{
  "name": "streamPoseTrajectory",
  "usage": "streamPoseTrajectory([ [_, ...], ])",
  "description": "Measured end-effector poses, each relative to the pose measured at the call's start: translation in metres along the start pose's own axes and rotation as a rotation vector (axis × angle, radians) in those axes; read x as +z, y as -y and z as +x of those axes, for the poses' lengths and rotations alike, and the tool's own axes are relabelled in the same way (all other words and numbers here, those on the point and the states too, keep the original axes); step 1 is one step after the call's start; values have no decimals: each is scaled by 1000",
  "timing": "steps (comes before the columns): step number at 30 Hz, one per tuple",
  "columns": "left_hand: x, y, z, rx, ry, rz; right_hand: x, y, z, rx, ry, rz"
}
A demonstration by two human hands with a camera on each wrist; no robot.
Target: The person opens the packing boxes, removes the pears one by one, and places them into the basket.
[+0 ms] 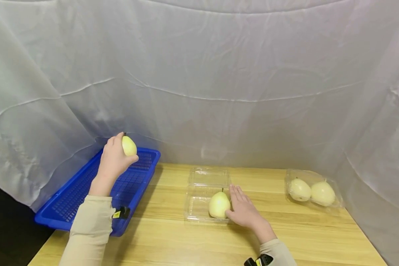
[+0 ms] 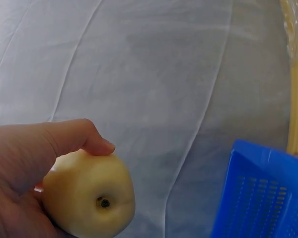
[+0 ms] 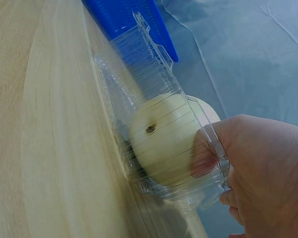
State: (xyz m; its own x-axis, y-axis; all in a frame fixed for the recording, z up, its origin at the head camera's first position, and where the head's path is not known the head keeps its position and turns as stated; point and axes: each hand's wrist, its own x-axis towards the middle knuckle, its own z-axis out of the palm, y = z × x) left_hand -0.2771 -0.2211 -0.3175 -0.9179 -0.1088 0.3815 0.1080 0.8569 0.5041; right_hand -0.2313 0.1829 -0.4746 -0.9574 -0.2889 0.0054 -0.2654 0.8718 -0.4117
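Note:
My left hand (image 1: pixel 112 159) holds a yellow-green pear (image 1: pixel 129 146) above the blue basket (image 1: pixel 153 162), thumb on one side and fingers on the other. The left wrist view shows this pear's (image 2: pixel 89 193) dimpled end. At the table's middle, a clear plastic clamshell box (image 1: pixel 196 208) lies with its lid (image 1: pixel 208 176) folded back. A second pear (image 1: pixel 219 205) sits upright in its right half. My right hand (image 1: pixel 244 210) grips the box's right wall, fingers along the outside. In the right wrist view, the right thumb (image 3: pixel 203 156) reaches inside the wall against the pear (image 3: pixel 164 139).
On the right of the wooden table (image 1: pixel 173 240), another clear box (image 1: pixel 290 175) contains two pears (image 1: pixel 322 193). The basket stands at the table's left edge. A grey cloth (image 1: pixel 219 74) hangs behind the table and along its sides.

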Motion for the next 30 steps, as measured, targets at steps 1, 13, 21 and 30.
streamPoseTrajectory([
  [1, 0, 1, 1, 0, 0, 2, 0, 0, 0, 3, 0, 1],
  [13, -8, 19, 8, 7, 7, 30, 3, 1, -1, -15, -20, 16],
  [21, -7, 36, 17, 16, 26, 46, 2, 1, 2, 3, -6, 11],
  [30, 2, 53, 23, -5, 71, 38, 1, 1, 2, 3, -12, 19],
])
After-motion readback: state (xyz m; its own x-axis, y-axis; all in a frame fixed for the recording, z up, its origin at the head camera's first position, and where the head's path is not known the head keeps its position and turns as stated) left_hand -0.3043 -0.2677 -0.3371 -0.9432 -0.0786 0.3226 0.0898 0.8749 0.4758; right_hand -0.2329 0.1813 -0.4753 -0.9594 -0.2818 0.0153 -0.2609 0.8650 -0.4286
